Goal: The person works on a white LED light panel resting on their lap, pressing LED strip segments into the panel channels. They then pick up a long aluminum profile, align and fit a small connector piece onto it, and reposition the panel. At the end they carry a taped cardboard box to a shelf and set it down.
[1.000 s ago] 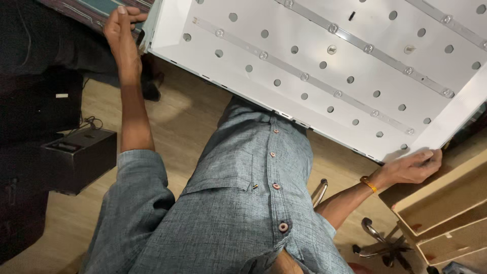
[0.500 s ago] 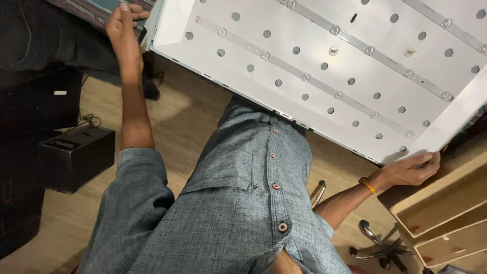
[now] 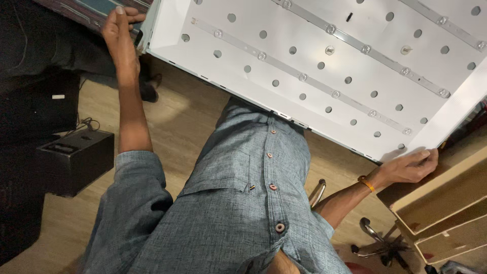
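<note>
Both hands are holding a big white panel (image 3: 324,66) above the lap: the left hand (image 3: 120,35) and right hand (image 3: 410,165) are gripping opposite corners. It looks stiff, wide and easy to crack.

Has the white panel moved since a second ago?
No. The white panel keeps its place against the black box on the floor, gripped by the left hand and right hand.

Matt white panel (image 3: 324,66) (metal-looking strips (image 3: 304,77)), woven cloth shirt (image 3: 243,203), wood-look floor (image 3: 187,116).
</note>
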Action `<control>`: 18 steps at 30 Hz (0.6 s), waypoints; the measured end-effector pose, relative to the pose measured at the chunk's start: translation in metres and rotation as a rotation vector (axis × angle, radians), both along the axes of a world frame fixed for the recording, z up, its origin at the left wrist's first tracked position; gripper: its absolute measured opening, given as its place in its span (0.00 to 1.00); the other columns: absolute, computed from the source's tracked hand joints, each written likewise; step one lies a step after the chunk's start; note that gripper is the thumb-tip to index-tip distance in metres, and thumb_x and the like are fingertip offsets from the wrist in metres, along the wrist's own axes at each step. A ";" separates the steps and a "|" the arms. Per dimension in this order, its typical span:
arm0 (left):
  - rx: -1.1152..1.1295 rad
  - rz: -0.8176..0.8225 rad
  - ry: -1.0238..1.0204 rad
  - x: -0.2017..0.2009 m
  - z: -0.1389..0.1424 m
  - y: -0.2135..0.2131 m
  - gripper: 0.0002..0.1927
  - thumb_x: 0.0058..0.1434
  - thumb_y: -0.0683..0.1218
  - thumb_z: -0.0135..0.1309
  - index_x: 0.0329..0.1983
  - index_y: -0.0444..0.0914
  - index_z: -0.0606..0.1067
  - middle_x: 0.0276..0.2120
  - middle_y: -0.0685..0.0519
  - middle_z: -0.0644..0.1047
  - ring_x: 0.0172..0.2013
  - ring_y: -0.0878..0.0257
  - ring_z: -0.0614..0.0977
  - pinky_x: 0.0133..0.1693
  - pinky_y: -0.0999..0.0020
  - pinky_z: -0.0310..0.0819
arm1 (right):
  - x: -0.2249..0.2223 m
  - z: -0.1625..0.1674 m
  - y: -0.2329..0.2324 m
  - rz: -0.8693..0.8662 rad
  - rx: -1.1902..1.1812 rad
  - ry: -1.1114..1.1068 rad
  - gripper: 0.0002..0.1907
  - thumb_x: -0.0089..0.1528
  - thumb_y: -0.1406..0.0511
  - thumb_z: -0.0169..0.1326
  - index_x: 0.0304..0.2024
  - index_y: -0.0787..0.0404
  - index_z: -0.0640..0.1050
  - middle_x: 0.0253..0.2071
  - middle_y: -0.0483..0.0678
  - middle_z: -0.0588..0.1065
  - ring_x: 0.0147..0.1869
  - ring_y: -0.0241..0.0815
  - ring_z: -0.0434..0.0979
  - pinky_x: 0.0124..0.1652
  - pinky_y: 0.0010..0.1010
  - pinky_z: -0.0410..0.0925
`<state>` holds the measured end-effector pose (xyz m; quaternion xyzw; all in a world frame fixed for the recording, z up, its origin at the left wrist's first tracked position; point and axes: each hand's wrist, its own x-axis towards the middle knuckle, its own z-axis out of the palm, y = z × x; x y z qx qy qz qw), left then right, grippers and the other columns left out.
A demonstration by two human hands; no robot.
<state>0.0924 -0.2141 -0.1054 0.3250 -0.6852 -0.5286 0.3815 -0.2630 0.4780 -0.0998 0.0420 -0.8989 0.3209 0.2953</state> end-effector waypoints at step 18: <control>0.030 0.012 0.003 -0.002 0.005 0.003 0.20 0.81 0.54 0.45 0.46 0.33 0.78 0.39 0.50 0.84 0.40 0.68 0.79 0.48 0.66 0.68 | 0.003 0.001 0.001 -0.029 0.026 -0.034 0.25 0.77 0.55 0.46 0.56 0.73 0.77 0.53 0.60 0.78 0.55 0.55 0.80 0.52 0.45 0.73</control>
